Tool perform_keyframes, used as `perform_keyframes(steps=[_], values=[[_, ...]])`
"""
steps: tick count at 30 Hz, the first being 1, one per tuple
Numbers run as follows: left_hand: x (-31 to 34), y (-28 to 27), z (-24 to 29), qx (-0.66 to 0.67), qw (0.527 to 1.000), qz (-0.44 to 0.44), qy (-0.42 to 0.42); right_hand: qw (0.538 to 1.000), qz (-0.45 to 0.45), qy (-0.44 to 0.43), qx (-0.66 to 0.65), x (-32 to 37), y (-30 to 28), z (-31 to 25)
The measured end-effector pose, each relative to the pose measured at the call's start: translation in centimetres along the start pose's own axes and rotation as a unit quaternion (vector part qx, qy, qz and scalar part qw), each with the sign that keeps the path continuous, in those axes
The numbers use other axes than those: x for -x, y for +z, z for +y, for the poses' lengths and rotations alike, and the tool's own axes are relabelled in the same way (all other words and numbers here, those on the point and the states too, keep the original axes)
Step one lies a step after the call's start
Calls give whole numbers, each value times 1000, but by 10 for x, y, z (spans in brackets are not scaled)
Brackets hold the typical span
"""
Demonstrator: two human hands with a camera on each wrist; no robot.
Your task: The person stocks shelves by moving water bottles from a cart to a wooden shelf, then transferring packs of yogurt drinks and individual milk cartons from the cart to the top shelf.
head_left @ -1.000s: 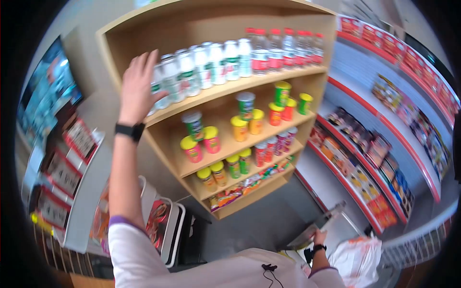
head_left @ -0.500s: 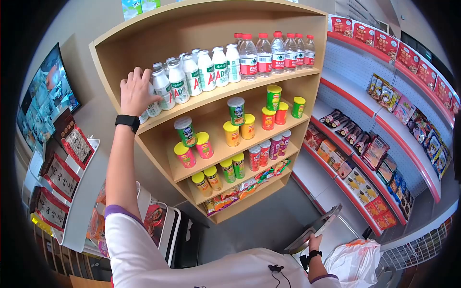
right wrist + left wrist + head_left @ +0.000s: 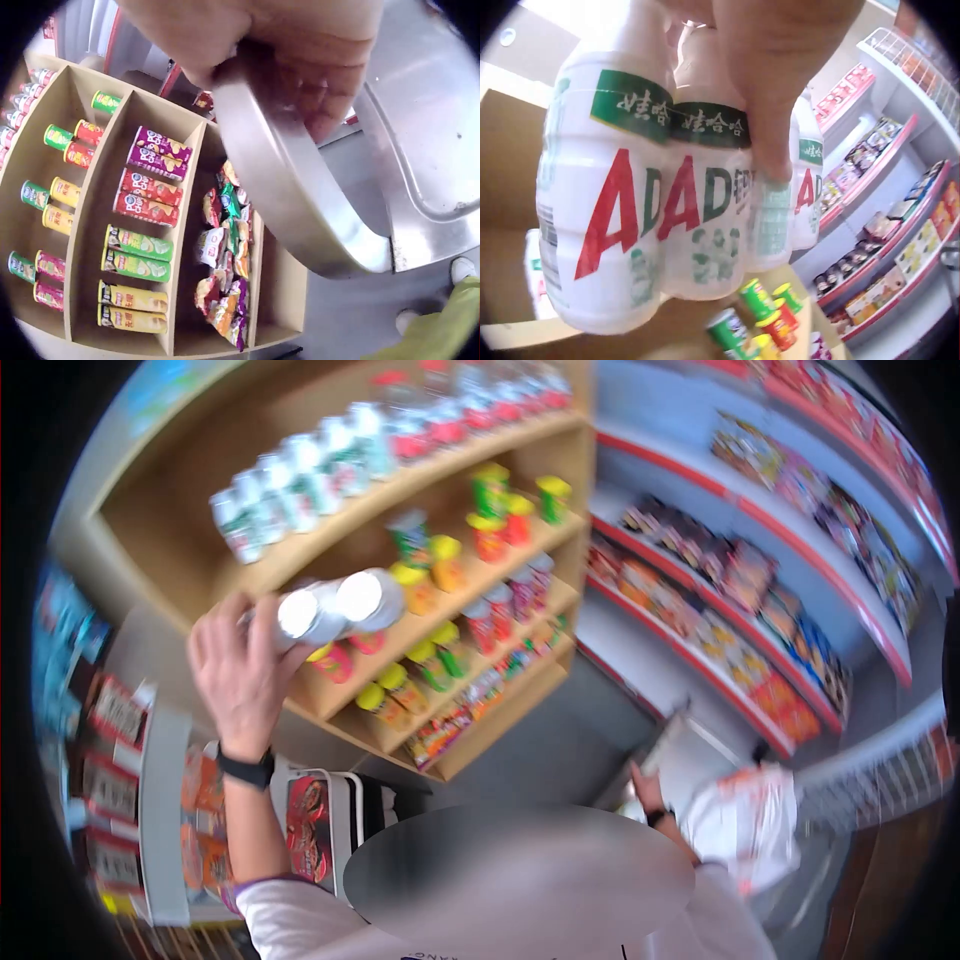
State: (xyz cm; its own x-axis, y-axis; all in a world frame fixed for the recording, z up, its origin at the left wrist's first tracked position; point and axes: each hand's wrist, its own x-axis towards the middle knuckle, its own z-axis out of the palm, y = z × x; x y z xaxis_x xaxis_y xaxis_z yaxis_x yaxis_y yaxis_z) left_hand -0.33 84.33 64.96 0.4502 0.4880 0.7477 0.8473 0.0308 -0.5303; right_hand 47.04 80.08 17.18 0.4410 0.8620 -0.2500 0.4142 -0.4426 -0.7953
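Note:
My left hand [image 3: 235, 675] holds a cluster of white milk drink bottles [image 3: 318, 610] in front of the wooden shelf. Seen from the left wrist, the bottles [image 3: 604, 202] stand close together with green bands and large red and green letters; the thumb [image 3: 772, 142] lies along one of them. Their caps are largely hidden by the hand. Low on the right, my right hand [image 3: 648, 790] grips the curved metal handle [image 3: 281, 180] of a steel cart [image 3: 435, 142]. More of the same white bottles [image 3: 300, 480] stand on the shelf's upper level.
The wooden shelf [image 3: 440, 765] also bears red-capped water bottles [image 3: 440, 415], snack cans [image 3: 490, 490] and bagged snacks. Red-edged store shelving [image 3: 690, 575] runs along the right. A white plastic bag [image 3: 745, 825] lies by the cart. A white rack with red packs [image 3: 115, 790] stands at left.
My left hand has taken hold of the bottles at the left end of the upper level and brought them off it, toward me. The head view has shifted; the right hand stays at the cart handle.

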Motion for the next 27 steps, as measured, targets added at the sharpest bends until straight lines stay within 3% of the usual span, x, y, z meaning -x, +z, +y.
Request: perform_keyframes(steps=[1, 2, 3, 4, 5, 7, 9, 11, 12, 15, 17, 20, 21, 22, 24, 27], values=[[2, -6, 18, 35, 999, -6, 30, 990, 51, -32, 127, -17, 9, 27], [5, -10, 36, 68, 996, -9, 60, 990, 86, -111, 10, -30, 15, 47], [8, -13, 57, 105, 990, -20, 93, 983, 111, -146, -5, 1, -22, -22], [11, -16, 77, 136, 983, -29, 123, 963, 206, -169, 34, 8, -29, -43], [15, -15, 98, 176, 971, -28, 161, 966, 174, -181, -52, 21, -51, -77], [25, -14, 146, 241, 943, -36, 225, 959, -28, -172, -224, 41, -94, -129], [24, -14, 194, 317, 897, -24, 307, 923, -190, -247, -224, 72, -139, -168], [21, -19, 238, 363, 859, -4, 361, 858, -269, -380, -219, 91, -160, -183], [22, -20, 260, 378, 844, 18, 380, 844, -326, -370, -210, 103, -171, -188], [13, -25, 319, 421, 804, 54, 418, 863, -325, -365, -127, 134, -187, -177], [10, -29, 353, 448, 777, 71, 437, 923, -226, -309, -31, 147, -204, -162], [10, -33, 397, 446, 764, 96, 457, 947, -193, -249, 60, 164, -224, -147], [10, -34, 410, 459, 757, 77, 458, 951, -115, -268, 100, 169, -222, -140], [9, -36, 421, 469, 754, 60, 456, 950, -113, -273, 103, 174, -219, -133], [9, -40, 440, 455, 752, 25, 476, 963, -36, -187, 191, 162, -215, -125], [6, -46, 462, 473, 762, 18, 442, 951, 23, -219, 215, 137, -224, -109]])
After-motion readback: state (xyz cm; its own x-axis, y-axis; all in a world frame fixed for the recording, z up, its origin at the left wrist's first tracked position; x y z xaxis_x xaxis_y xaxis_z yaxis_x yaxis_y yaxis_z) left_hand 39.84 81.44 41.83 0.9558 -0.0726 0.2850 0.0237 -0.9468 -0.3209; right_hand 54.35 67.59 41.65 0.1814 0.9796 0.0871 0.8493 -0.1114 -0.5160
